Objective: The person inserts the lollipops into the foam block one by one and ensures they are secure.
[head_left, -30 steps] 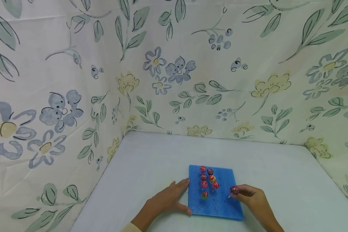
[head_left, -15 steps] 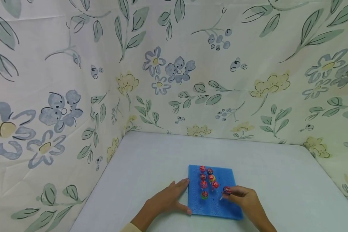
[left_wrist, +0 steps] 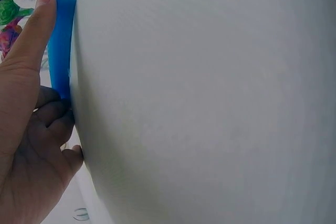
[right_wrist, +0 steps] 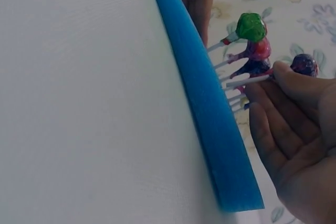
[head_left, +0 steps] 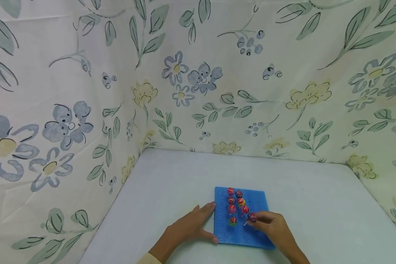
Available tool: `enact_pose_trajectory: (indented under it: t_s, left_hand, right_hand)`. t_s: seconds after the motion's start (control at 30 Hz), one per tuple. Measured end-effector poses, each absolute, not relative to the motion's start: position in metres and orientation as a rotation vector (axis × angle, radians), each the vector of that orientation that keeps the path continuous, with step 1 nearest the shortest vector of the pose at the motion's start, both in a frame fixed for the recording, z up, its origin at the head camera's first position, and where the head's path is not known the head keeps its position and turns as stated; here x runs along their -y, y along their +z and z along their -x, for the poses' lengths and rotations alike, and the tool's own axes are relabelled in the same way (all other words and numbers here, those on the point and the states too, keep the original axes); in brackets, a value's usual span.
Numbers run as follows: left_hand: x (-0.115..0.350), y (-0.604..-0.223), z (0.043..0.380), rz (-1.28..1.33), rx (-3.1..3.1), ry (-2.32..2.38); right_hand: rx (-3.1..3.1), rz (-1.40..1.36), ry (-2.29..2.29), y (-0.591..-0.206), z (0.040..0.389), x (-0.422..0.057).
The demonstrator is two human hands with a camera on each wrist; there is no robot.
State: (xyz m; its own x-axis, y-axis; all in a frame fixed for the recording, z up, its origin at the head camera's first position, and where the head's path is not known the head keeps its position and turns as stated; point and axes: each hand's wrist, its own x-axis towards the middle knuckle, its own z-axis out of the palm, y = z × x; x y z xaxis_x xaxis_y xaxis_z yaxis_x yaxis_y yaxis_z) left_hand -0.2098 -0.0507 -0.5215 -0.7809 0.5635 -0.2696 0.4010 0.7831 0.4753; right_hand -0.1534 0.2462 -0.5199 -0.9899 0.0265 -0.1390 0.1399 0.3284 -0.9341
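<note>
My right hand [head_left: 272,225] pinches a dark-wrapped lollipop [head_left: 252,217] just under its round head. Its white stick slants down toward the blue foam board [head_left: 231,236], and in the right wrist view the stick's tip is close over the board's face. Several wrapped lollipops stand with their sticks in the foam, in two columns; a green-and-red lollipop [head_left: 233,220] is the nearest of the left column, and a red lollipop [head_left: 245,209] the nearest of the right. My left hand [head_left: 191,225] rests along the board's left edge, fingers straight, thumb at the near corner.
The board lies on a white table [head_left: 171,183]. Small dark holes mark the foam right of the lollipops. Floral cloth [head_left: 201,124] hangs behind the table and along its sides.
My right hand has moved left over the board with the lollipop, from the board's right edge to beside the right column. The left hand has stayed in place.
</note>
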Motion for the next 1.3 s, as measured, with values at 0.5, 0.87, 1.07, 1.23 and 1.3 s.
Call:
enact_pose_trajectory:
  t_s: [0.5, 0.87, 1.07, 1.23, 1.3]
  left_hand:
    - [0.052, -0.522, 0.207, -0.755, -2.578, 0.588]
    - [0.052, -0.522, 0.206, -0.759, -2.573, 0.589]
    - [0.052, -0.522, 0.208, -0.751, -2.577, 0.574]
    - [0.052, -0.524, 0.208, -0.759, -2.580, 0.574]
    - [0.052, -0.524, 0.209, -0.758, -2.580, 0.578]
  right_hand:
    - [-2.572, -0.110, -1.570, -0.522, 0.154, -0.238]
    - [-2.670, -0.110, -1.457, -0.524, 0.152, -0.234]
    - [-2.705, -0.069, -1.432, -0.526, 0.153, -0.234]
    - [-2.723, -0.069, -1.423, -0.528, 0.153, -0.234]
    - [-2.730, -0.055, -1.420, -0.528, 0.153, -0.235]
